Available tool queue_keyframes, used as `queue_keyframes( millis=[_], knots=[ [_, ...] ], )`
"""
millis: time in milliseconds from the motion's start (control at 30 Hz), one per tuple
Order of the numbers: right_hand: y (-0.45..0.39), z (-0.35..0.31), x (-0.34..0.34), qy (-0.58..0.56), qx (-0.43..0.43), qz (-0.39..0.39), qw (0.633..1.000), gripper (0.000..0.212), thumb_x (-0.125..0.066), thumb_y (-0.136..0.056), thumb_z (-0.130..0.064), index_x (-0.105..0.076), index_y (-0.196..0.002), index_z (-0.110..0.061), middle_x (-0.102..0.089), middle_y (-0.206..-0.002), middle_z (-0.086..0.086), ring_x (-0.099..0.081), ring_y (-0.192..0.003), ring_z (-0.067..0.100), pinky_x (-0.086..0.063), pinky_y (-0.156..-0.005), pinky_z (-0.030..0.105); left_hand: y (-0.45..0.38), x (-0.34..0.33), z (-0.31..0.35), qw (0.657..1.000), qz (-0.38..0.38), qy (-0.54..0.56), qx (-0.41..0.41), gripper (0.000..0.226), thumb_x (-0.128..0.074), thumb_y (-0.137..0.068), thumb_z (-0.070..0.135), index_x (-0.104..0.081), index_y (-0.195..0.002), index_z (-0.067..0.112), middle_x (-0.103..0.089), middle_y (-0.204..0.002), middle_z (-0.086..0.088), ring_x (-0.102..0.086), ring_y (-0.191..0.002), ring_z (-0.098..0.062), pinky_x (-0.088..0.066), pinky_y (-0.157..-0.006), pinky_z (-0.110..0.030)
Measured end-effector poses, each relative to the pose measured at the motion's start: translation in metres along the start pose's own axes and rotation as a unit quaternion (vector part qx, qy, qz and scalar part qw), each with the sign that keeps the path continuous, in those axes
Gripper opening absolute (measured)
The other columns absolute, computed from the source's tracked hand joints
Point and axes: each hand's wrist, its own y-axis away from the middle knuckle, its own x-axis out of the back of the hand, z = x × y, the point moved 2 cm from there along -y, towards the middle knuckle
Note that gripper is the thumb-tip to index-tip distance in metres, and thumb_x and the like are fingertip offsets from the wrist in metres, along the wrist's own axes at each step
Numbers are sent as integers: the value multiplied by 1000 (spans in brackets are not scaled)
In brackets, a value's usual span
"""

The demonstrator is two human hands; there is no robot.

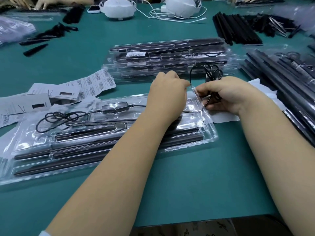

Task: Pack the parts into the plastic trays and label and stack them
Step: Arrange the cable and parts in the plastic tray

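Note:
A clear plastic tray (209, 133) lies in front of me on the green table, filled with long black bars and a black cable with an inline box (114, 106). My left hand (167, 92) hovers over the tray's far right end, fingers curled and pinching the edge of a small clear bag. My right hand (228, 95) grips a coiled black cable (208, 74) whose loops stick up above the fingers. Behind the hands stands a stack of packed, closed trays (170, 55), the top one bearing a black label.
Barcode label sheets (97, 83) and printed leaflets (56, 94) lie at the left. Loose black bars (237, 29) sit at the back right, and bagged black bars (281, 79) at the right. White headsets with cables (119, 7) lie far back. Another person's hands (25, 2) work at top left.

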Motion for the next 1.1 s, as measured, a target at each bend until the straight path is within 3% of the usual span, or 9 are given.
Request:
queue_keyframes(
  millis=[233, 400, 700, 1100],
  knots=[
    [2, -1, -1, 10, 10, -8, 1000, 4, -69, -83, -13, -66, -81, -14, -61, -50, -1, -56, -41, 11, -46, -38, 19, 1, 0, 0, 1000, -6, -1, -9, 32, -43, -97, 19, -66, -119, 23, -57, -116, -2, -46, -103, -29, -37, -92, -35],
    [1, -1, 0, 17, 8, -15, 1000, 5, -69, -83, -15, -66, -81, -16, -61, -50, -2, -57, -41, 11, -46, -38, 19, 3, 4, 2, 999, 28, 2, 32, 27, -46, -95, 21, -70, -106, 14, -61, -102, -7, -50, -96, -28, -41, -82, -35],
    [-2, -1, -5, 28, 34, 11, 999, 13, -75, -79, -19, -64, -77, -14, -60, -47, -3, -55, -39, 7, -44, -38, 15, 3, 1, 6, 999, -13, -35, -8, 37, -43, -93, 24, -57, -127, 30, -58, -120, -1, -43, -111, -27, -34, -84, -35],
    [0, -1, -7, 46, 41, 26, 998, 14, -75, -79, -21, -64, -73, -14, -59, -45, -3, -54, -37, 6, -44, -37, 14, 3, -5, 2, 998, -48, 12, 28, 27, -38, -100, 29, -54, -121, 29, -56, -122, 3, -42, -109, -29, -24, -79, -35]
  ],
)
